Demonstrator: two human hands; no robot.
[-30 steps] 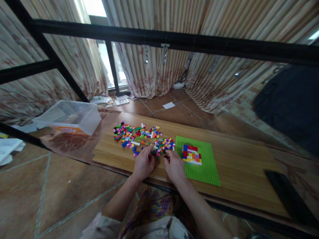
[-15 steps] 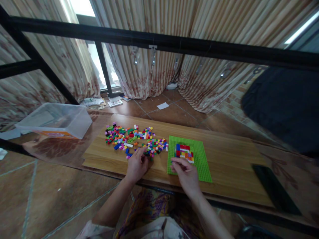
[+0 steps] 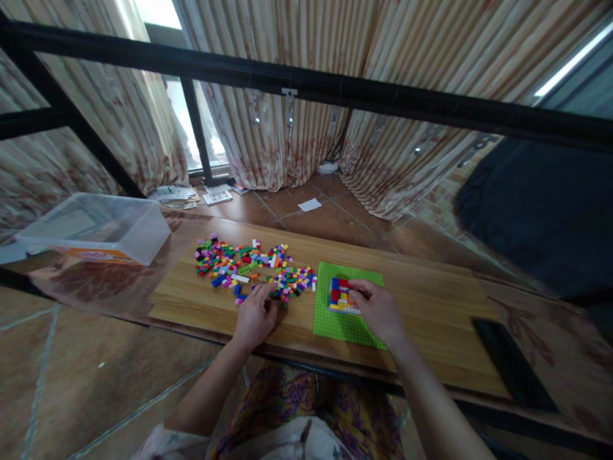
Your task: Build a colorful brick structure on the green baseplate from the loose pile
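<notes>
The baseplate (image 3: 328,326) is bright lime green, the brick build (image 3: 339,299) on it red, blue, yellow, orange and white. Loose bricks (image 3: 293,280) mix pink, purple, green, blue, red, yellow and white. The table (image 3: 431,319) shows tan wood grain; cream-and-brown striped curtains (image 3: 306,147) carry reddish blotches; the clothing over the legs (image 3: 272,396) is patterned purple and yellow.

Room btwn green baseplate (image 3: 325,325) & blk slab (image 3: 513,363); loose bricks (image 3: 247,269) block L side
</notes>
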